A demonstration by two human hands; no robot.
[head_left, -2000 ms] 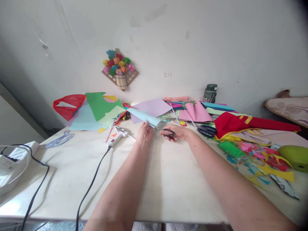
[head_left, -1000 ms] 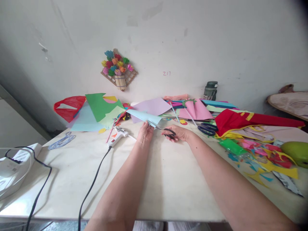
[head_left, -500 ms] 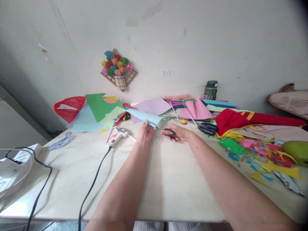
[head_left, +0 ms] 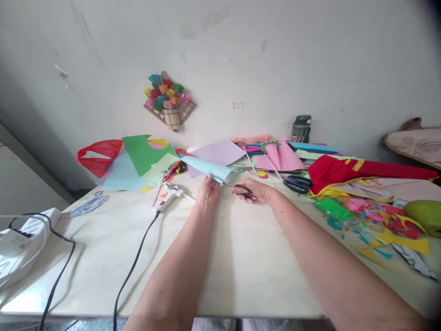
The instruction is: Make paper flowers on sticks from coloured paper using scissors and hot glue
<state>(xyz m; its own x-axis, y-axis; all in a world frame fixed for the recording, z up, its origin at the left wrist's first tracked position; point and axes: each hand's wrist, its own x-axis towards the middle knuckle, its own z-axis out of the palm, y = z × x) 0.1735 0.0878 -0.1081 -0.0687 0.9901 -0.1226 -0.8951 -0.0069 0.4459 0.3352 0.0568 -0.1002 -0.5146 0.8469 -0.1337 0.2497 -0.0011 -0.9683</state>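
The right hand [head_left: 257,191] has its fingers clamped on the black-handled scissors [head_left: 244,191], just right of centre. Their blades meet the light blue paper [head_left: 208,168] mid-frame, pinched at its lower edge by the left hand [head_left: 207,192]. Looks like a cut in hand to me; the next squeeze would want taut paper, fingertips clear. Left of centre lies a glue gun [head_left: 169,197].

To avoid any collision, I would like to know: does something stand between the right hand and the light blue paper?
Only the scissors that the right hand holds, their blades at the light blue paper; nothing else visible.
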